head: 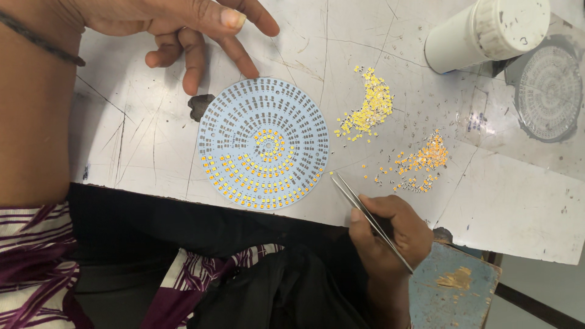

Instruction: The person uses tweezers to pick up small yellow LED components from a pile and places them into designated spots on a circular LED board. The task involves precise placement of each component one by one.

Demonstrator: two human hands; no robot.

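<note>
Head camera, looking down at a scratched white table point(152, 146). At its near edge lies a round pale-blue circuit board point(263, 144), its centre rings and near half filled with small yellow chips, the far half showing bare pads. The left hand point(195, 27) hovers at the board's far left edge, fingers loosely spread and grasping nothing, one fingertip just short of the rim. The right hand point(384, 234), near and to the right of the board, pinches metal tweezers point(365, 210) whose closed tips point at the board's near right edge. Farther right lie two loose heaps of chips, a yellow pile point(368, 106) and an orange pile point(423, 159). A white cylindrical container point(487, 30) stands at the far right.
</note>
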